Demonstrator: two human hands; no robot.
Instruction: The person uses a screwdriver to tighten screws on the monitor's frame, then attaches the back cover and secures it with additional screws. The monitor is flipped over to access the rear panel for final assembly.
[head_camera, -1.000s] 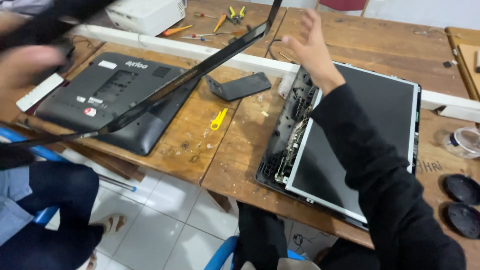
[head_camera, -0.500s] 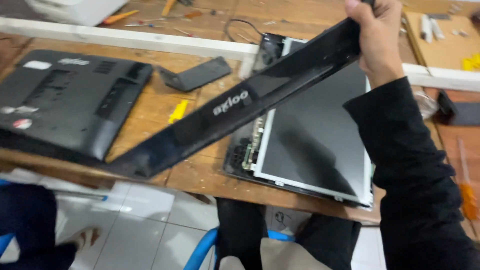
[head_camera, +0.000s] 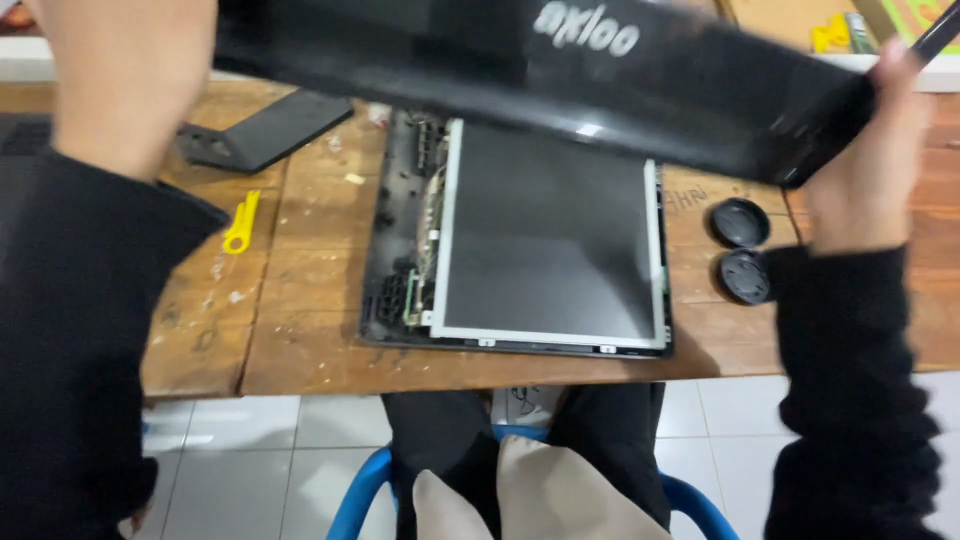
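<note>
Two hands carry the long black bezel strip (head_camera: 560, 80), one at each end, above the opened monitor (head_camera: 530, 240) lying on the table (head_camera: 300, 330); my right hand (head_camera: 865, 150) has its grip wrapped shut around the strip's right end, fingers curled over the lower corner; my left hand (head_camera: 125, 75) is at the far left end, and I cannot tell how its grip closes, since the strip's edge and the blur hide the fingers; the strip's long axis runs left to right, dipping slightly toward my right hand, crossing the monitor's far edge; the bare screen panel (head_camera: 550, 235) sits directly below the strip's middle; left of the monitor lie a yellow pry tool (head_camera: 241, 220) and a dark stand plate (head_camera: 265, 128); right of it, two round black caps (head_camera: 742, 248) rest just under my right wrist.
</note>
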